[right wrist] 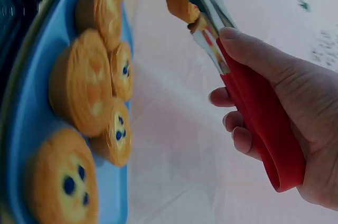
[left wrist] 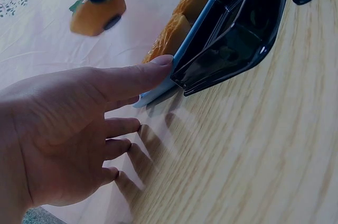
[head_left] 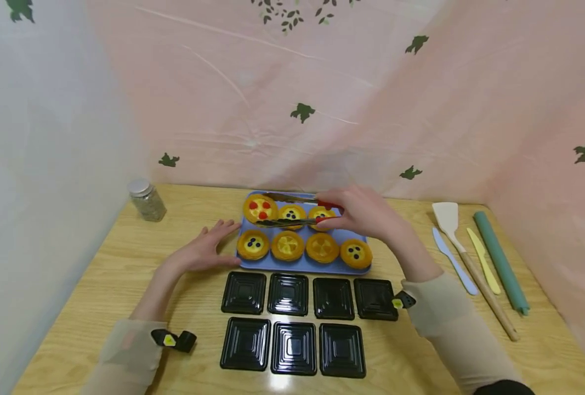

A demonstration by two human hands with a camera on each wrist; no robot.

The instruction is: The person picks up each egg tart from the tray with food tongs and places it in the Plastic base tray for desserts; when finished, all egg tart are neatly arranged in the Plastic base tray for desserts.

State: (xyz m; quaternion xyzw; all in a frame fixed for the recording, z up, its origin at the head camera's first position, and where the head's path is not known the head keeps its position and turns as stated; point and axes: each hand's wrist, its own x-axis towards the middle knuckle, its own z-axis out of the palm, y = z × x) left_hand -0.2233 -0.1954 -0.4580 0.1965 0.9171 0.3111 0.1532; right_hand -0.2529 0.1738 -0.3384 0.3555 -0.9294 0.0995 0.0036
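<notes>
My right hand [head_left: 361, 215] grips a pair of tongs [right wrist: 259, 113] by the red handles. Between the metal tips is a tart with red berries [head_left: 260, 208], raised over the back left corner of a blue tray [head_left: 348, 232]; in the left wrist view this tart [left wrist: 97, 18] hangs in the air. Several other tarts stay on the tray, such as a blueberry tart [head_left: 253, 244] and one with yellow fruit slices [head_left: 287, 246]. With fingers spread, my left hand [head_left: 200, 251] rests beside the tray's left edge, its thumb against the rim.
Several black square plastic trays [head_left: 288, 294] lie in two rows in front of the blue tray. A glass jar [head_left: 147, 201] stands back left. To the right are a spatula [head_left: 447, 219], a blue knife [head_left: 454, 260], a yellow knife [head_left: 483, 261] and a green rolling pin [head_left: 501, 262].
</notes>
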